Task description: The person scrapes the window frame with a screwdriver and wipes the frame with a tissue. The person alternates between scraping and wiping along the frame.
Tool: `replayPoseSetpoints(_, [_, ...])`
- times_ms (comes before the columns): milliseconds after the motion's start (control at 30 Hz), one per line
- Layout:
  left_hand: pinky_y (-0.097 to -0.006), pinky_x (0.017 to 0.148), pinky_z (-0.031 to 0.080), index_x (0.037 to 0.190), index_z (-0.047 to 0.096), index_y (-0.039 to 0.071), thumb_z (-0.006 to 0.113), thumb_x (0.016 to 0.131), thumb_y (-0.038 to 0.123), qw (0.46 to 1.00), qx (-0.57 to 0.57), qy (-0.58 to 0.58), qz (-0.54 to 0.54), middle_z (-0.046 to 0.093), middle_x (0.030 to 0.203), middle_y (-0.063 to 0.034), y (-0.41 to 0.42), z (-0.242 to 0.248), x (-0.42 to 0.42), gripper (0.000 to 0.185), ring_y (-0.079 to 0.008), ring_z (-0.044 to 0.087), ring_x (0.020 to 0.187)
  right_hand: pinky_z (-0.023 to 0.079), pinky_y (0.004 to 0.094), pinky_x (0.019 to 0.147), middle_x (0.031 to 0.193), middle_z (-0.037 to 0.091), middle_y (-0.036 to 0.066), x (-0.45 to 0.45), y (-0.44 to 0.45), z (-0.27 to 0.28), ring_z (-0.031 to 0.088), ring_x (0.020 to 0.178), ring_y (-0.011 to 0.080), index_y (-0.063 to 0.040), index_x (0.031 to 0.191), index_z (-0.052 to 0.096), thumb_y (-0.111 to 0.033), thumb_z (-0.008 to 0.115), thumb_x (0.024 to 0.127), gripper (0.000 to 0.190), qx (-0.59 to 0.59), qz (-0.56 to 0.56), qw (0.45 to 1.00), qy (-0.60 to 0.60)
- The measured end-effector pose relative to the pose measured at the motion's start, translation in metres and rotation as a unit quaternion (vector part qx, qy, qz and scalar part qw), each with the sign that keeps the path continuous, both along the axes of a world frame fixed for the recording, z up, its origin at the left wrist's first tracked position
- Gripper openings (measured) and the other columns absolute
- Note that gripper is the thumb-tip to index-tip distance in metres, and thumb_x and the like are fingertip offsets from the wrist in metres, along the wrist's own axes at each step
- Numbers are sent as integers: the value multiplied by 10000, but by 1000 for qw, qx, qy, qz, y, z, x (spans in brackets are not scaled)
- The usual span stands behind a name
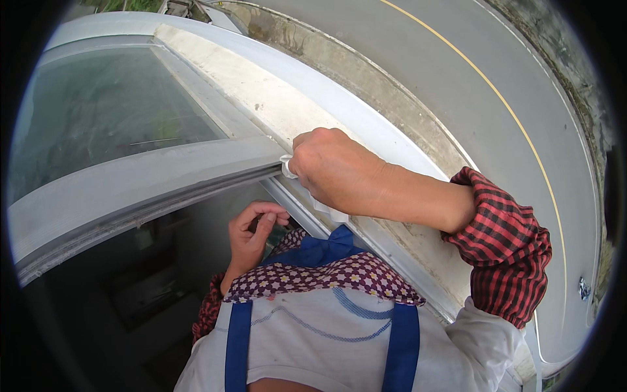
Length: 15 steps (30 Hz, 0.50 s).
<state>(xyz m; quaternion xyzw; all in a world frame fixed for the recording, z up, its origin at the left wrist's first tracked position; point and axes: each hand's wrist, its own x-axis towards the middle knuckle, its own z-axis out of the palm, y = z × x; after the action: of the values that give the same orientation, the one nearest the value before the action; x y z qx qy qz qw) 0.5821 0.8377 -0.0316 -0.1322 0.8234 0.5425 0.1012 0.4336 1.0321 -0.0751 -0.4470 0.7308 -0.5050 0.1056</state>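
My right hand (330,169) is closed around a crumpled white cloth (288,166), reaching outside the window opening. The cloth meets the outer end of the grey sliding window sash (210,154), and more of it (335,211) hangs below my fist, over the sill. Inside the opening, my left hand (252,232) is loosely curled with no object visible in it. Its fingertips come near the metal window track (299,206). The window glass (112,108) lies left of my right hand.
A pale outer ledge (235,81) runs along the window, edged by a white rim (313,93). Far below lies a grey road (490,161) with a yellow line. A dark room (122,304) shows at lower left. My patterned apron (323,279) is against the track.
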Motion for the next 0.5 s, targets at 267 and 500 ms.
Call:
replayPoseSetpoints(267, [-262, 747, 515, 1003, 663, -51, 542, 976, 18, 1000, 4, -7, -11, 672, 902, -96, 1, 1, -4, 142, -138, 632, 803, 533, 416, 693, 840, 623, 194, -1, 10, 1, 640, 766, 364, 46, 676, 642, 54, 617, 715, 47, 6, -47, 999, 0])
replayPoseSetpoints(500, [-241, 724, 505, 1010, 667, -38, 536, 984, 25, 999, 24, -1, -27, 667, 885, -80, -5, -3, -10, 147, -113, 619, 782, 524, 403, 665, 831, 614, 184, 2, -5, -11, 636, 726, 356, 48, 661, 635, 42, 634, 719, 58, -6, -61, 997, -47])
